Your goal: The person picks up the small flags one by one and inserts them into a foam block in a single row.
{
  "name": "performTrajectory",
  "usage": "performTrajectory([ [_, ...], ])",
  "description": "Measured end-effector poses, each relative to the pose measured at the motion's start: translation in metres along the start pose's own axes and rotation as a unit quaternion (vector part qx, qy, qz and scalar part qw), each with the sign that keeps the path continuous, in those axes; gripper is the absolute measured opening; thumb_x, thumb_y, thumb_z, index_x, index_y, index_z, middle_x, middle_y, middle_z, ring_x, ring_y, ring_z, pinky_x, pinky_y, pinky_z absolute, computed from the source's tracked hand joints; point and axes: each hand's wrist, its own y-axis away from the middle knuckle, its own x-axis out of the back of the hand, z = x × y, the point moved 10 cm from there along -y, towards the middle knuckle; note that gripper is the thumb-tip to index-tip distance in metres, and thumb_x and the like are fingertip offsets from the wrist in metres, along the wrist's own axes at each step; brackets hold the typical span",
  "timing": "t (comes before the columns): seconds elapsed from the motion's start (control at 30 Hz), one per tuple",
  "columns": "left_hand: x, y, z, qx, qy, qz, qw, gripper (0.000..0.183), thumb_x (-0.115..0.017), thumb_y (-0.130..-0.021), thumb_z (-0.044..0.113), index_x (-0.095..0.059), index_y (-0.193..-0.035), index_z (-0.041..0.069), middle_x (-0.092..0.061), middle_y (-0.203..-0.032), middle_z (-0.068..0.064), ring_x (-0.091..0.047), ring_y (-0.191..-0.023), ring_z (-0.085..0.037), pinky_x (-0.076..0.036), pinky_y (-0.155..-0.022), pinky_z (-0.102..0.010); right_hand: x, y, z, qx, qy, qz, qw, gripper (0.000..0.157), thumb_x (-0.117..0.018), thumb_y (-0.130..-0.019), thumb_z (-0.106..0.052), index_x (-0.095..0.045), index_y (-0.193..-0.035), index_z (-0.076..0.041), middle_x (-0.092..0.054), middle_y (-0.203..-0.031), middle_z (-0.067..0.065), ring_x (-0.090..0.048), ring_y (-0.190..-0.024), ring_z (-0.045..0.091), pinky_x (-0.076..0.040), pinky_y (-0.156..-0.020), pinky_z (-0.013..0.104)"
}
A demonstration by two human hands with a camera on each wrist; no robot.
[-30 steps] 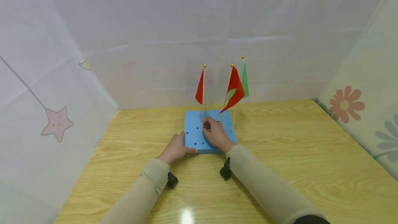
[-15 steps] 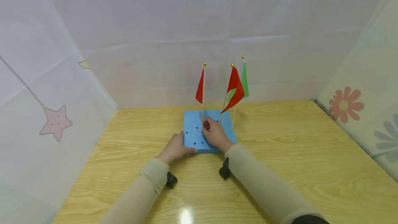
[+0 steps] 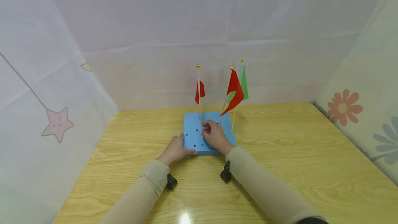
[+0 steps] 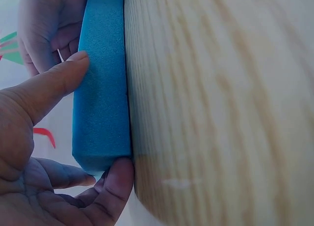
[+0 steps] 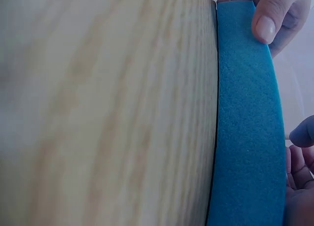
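Observation:
A blue foam block [image 3: 190,122] with several holes in its top lies flat on the table. My left hand [image 3: 176,149] grips its near left corner; in the left wrist view the thumb [image 4: 59,84] presses the side of the block [image 4: 100,98]. Over the block, my right hand [image 3: 217,137] pinches the stick of a red flag [image 3: 201,89] low down, and the stick leans slightly left. Fingers cover part of the stick, so I cannot tell how deep its lower end sits. To the right, another red flag [image 3: 235,94] and a green flag [image 3: 244,84] stand in the block.
Both standing flags rise close behind and to the right of my right hand, gold beads on top. The wooden table [image 3: 280,141] ends at a pale cloth wall [image 3: 174,61] behind the block. A wrist camera [image 3: 226,172] hangs under each cuff.
The pinched flag's top has tipped to the left, and its red cloth has turned, now showing on both sides of the stick. Both hands stay in nearly the same places.

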Motion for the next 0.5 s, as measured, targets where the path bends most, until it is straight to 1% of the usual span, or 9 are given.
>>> performTrajectory([
  [0.27,0.001,0.002,0.000,-0.001,0.008,0.000,1.0000,0.101,-0.087,-0.087,0.031,-0.028,-0.155,-0.015,-0.041,-0.149,-0.036,-0.048,-0.130,-0.040,-0.043,-0.108,-0.052,0.008,0.010,-0.006,0.019,-0.005,0.002,1.000,0.014,-0.065,-0.095,0.001,-0.064,-0.109,0.002,-0.063,-0.095,0.008,-0.062,-0.090,0.024,-0.056,-0.086,0.042],
  [0.37,0.000,0.001,-0.001,0.001,0.007,0.002,1.0000,0.102,-0.087,-0.086,0.031,-0.028,-0.155,-0.015,-0.041,-0.149,-0.037,-0.050,-0.128,-0.040,-0.043,-0.108,-0.052,0.012,0.015,-0.006,0.022,-0.016,-0.003,1.000,0.015,-0.063,-0.094,0.003,-0.063,-0.109,0.003,-0.062,-0.094,0.008,-0.061,-0.089,0.024,-0.056,-0.086,0.042],
  [0.5,-0.001,0.000,-0.003,0.006,0.005,0.003,1.0000,0.104,-0.087,-0.086,0.033,-0.027,-0.156,-0.014,-0.040,-0.148,-0.037,-0.051,-0.126,-0.039,-0.043,-0.108,-0.052,0.018,0.022,-0.005,0.027,-0.014,-0.012,0.999,0.013,-0.063,-0.093,0.002,-0.063,-0.106,0.003,-0.063,-0.094,0.008,-0.061,-0.089,0.023,-0.055,-0.085,0.041],
])
